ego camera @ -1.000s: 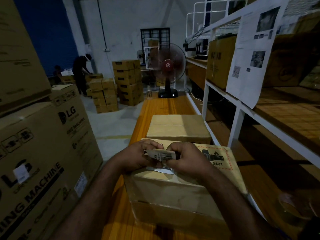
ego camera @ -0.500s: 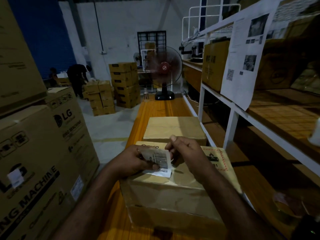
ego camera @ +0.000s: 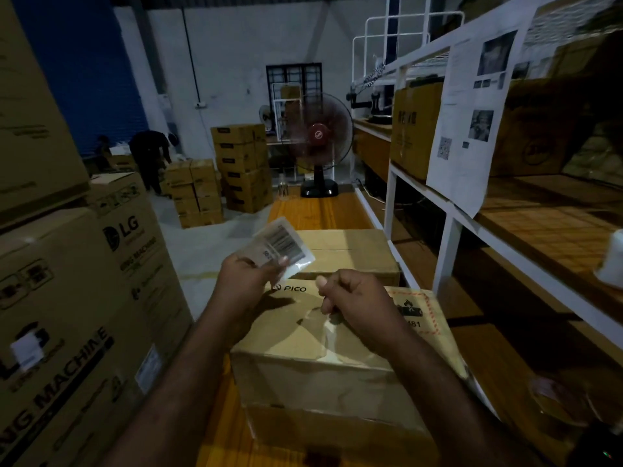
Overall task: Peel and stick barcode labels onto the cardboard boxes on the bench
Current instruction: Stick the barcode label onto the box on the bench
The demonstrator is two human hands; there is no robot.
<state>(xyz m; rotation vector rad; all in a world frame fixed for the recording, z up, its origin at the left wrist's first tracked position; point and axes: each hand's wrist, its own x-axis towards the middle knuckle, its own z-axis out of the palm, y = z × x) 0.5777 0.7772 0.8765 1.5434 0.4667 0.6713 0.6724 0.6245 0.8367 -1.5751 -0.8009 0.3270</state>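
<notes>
A white barcode label [ego camera: 281,247] is pinched in my left hand [ego camera: 244,281], which holds it up, tilted, above the far left corner of the nearest cardboard box [ego camera: 296,348], printed PICO. My right hand [ego camera: 357,301] hovers over that box's top, fingers curled shut against the thumb; nothing shows between them. A shiny strip of clear tape [ego camera: 325,335] runs down the box top below this hand. This box sits on another carton [ego camera: 340,436]. Behind it a second plain box [ego camera: 347,252] rests on the orange wooden bench [ego camera: 320,210].
Large LG washing machine cartons [ego camera: 84,315] wall off the left side. A white shelf rack [ego camera: 448,230] with a hanging paper sheet [ego camera: 472,129] runs along the right. A standing fan [ego camera: 318,143] sits at the bench's far end. A person [ego camera: 150,156] bends by stacked boxes [ego camera: 242,166].
My left hand has lifted the label up and away from the box top. My right hand let go of it and dropped over the box, fingers curled.
</notes>
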